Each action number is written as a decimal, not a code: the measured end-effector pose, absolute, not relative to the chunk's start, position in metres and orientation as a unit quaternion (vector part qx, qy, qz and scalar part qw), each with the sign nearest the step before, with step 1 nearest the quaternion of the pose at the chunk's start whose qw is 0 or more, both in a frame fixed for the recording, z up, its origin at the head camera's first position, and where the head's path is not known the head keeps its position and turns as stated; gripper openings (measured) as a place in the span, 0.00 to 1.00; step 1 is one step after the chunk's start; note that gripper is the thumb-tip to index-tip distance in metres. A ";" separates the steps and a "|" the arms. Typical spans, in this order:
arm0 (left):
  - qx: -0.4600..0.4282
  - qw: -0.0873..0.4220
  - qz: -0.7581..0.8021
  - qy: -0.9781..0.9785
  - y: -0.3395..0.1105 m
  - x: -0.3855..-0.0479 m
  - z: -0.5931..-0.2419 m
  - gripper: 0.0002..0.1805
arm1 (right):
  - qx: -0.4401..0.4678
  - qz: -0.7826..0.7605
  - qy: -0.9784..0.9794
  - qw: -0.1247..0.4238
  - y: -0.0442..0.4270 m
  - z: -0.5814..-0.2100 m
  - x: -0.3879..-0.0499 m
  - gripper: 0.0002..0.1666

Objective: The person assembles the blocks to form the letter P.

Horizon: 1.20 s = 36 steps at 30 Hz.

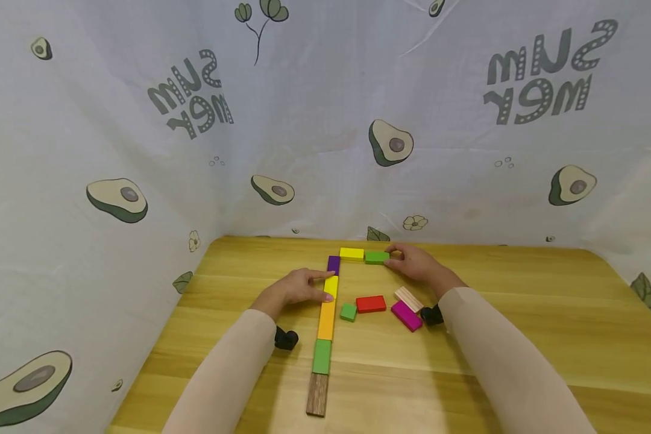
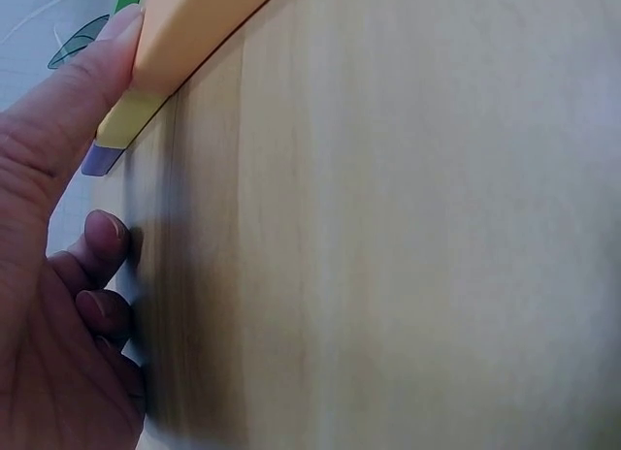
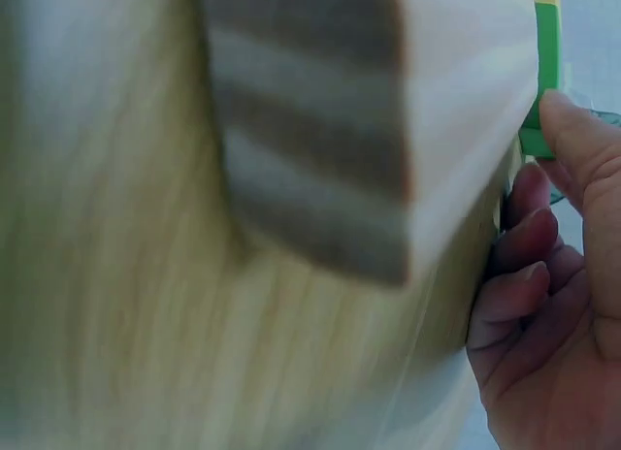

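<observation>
4 loose blocks (image 1: 377, 304) on table (image 1: 521, 337), right of block column (image 1: 327, 319)

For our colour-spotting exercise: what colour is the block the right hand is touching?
The block the right hand touches is green, seen best in the head view.

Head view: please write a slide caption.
Right hand pinches a green rectangular block; left hand touches a multicoloured line of rectangular blocks.

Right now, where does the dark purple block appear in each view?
Head: the dark purple block lies slightly below centre.
Left wrist: toward the upper left, at the end of the yellow block.
Right wrist: not in it.
Shared landmark: the wooden tabletop, visible in all three.
</observation>
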<state>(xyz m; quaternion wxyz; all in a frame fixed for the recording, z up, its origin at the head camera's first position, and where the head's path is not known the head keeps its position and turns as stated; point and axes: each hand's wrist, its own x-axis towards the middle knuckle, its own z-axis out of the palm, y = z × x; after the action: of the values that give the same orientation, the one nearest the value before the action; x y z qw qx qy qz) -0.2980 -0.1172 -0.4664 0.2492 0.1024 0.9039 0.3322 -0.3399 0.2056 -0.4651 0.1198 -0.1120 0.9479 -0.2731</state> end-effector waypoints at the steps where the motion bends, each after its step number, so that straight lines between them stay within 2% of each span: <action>1: 0.101 0.249 0.333 0.904 -0.117 -0.298 -0.466 0.39 | -0.109 -0.272 0.948 0.121 0.205 -0.464 -0.340 0.28; 20: 0.104 0.247 0.333 0.904 -0.115 -0.293 -0.460 0.39 | -0.103 -0.257 0.955 0.106 0.201 -0.467 -0.343 0.26; 29: 0.100 0.250 0.339 0.902 -0.115 -0.293 -0.461 0.39 | -0.091 -0.303 0.942 0.115 0.207 -0.468 -0.335 0.36; 33: 0.103 0.247 0.338 0.902 -0.116 -0.294 -0.463 0.39 | -0.127 -0.354 0.919 0.118 0.219 -0.467 -0.320 0.30; 36: 0.109 0.246 0.337 0.902 -0.115 -0.295 -0.462 0.39 | -0.161 -0.389 0.894 0.151 0.232 -0.463 -0.307 0.25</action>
<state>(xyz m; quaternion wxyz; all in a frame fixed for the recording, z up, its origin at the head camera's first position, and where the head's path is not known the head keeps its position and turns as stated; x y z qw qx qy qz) -0.2945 -0.1154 -0.4621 0.2461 0.1085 0.9024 0.3366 -0.3075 0.2324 -0.4626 0.1508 -0.1607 0.8943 -0.3893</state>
